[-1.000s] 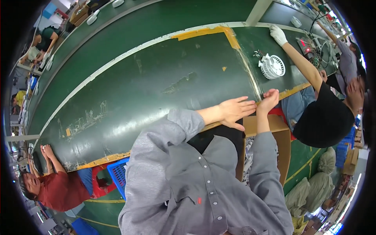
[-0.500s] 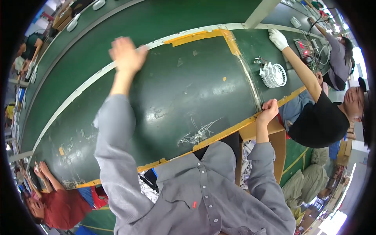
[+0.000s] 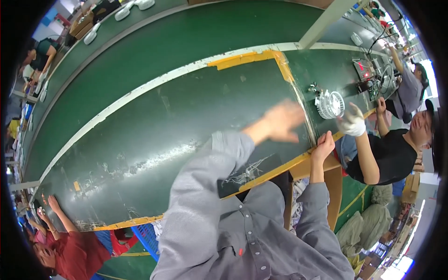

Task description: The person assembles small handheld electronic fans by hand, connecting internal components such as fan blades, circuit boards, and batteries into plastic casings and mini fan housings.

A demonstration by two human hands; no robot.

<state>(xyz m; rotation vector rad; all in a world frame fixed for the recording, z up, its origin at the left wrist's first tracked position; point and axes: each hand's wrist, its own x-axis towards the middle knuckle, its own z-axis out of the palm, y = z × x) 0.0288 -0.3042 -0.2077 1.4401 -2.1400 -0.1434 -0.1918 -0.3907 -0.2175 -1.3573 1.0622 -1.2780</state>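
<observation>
My left hand (image 3: pixel 283 121) reaches across my front above the green work surface (image 3: pixel 196 112). It is blurred by motion, but its fingers are stretched apart and it holds nothing. My right hand (image 3: pixel 323 147) rests by the yellow-taped front edge (image 3: pixel 275 171), its fingers curled closed; whatever may be inside them is hidden. Beyond both hands, on the right part of the surface, stands a white slotted round part like a fan wheel (image 3: pixel 330 104), with a small dark component (image 3: pixel 313 87) beside it.
A co-worker's white-gloved hand (image 3: pixel 353 123) is close to the fan wheel. Circuit boards with a red light (image 3: pixel 366 74) lie at the far right. An open cardboard box (image 3: pixel 330 186) is below the edge. Another person (image 3: pixel 79 252) works at the left.
My left hand has swept from the far left across to the right, near my right hand. My right hand has barely moved. The co-worker's gloved hand has drawn back toward the front edge.
</observation>
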